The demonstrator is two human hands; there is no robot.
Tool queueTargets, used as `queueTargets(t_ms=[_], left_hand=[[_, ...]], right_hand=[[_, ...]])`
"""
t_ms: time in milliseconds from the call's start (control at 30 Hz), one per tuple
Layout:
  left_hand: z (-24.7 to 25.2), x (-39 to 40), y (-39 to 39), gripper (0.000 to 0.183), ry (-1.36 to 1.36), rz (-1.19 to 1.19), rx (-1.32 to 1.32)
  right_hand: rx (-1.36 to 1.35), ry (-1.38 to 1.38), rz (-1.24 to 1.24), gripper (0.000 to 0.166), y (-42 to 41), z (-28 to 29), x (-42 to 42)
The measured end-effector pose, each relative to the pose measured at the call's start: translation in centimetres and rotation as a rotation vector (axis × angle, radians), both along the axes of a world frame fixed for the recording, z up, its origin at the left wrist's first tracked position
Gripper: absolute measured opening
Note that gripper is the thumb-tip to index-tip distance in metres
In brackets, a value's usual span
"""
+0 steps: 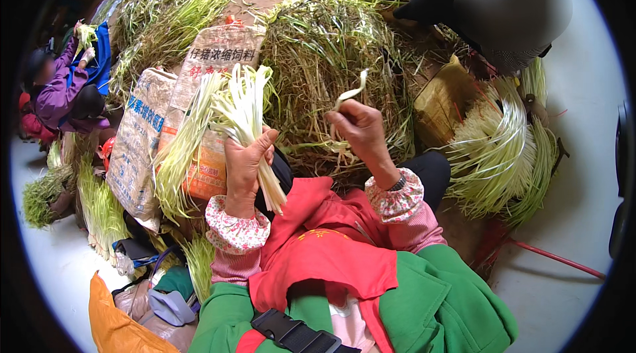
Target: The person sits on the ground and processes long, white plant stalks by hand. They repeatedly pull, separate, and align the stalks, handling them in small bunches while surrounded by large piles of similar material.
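My left hand (245,164) is wrapped around a bundle of pale stalks (250,104), which look like blanched chives or garlic greens. The white ends point down toward my lap, and the yellowish leafy ends fan out above. More long yellow-green leaves (181,154) hang to the left of that hand, over a printed sack. Raised to the right, my right hand (360,129) pinches a single pale stalk strip (354,90) whose curled tip sticks up past the fingers. Behind that hand rises a large heap of tangled green and brown leaves (333,59).
Two printed sacks (139,139) (226,44) stand at left. Cut stalks (497,149) lie fanned beside a yellowish package (444,99) at right. A red pole (556,257) rests on the floor. One person (64,87) sits far left, another (437,5) upper right. An orange bag (117,318) is lower left.
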State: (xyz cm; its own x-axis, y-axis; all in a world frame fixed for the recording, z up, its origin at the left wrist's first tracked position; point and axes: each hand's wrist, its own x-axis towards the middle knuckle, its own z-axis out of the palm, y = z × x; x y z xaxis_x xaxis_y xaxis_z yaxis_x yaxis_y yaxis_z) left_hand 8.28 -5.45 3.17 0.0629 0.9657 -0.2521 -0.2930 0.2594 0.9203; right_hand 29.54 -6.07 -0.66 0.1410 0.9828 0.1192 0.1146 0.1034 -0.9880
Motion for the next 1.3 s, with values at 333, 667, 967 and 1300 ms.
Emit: queueTargets(t_ms=[333, 667, 967, 1300], left_hand=[[0.1, -0.3, 0.0, 0.013, -0.369, -0.055, -0.108], [-0.5, -3.2, 0.9, 0.016, -0.644, 0.007, -0.136], [-0.2, -5.0, 1.6, 0.043, -0.708, 0.139, -0.065], [-0.8, -3.2, 1.3, 0.028, -0.731, -0.019, -0.138]], right_hand=[[0.241, 0.037, 0.162, 0.02, 1.7, 1.0, -6.8], [-0.185, 0.188, 0.681, 0.022, -3.6, 0.4, -2.6], [-0.113, -0.839, 0.164, 0.022, -5.2, -8.2, 11.0], [-0.112, 0.091, 0.631, 0.04, -0.1, -0.6, -2.7]])
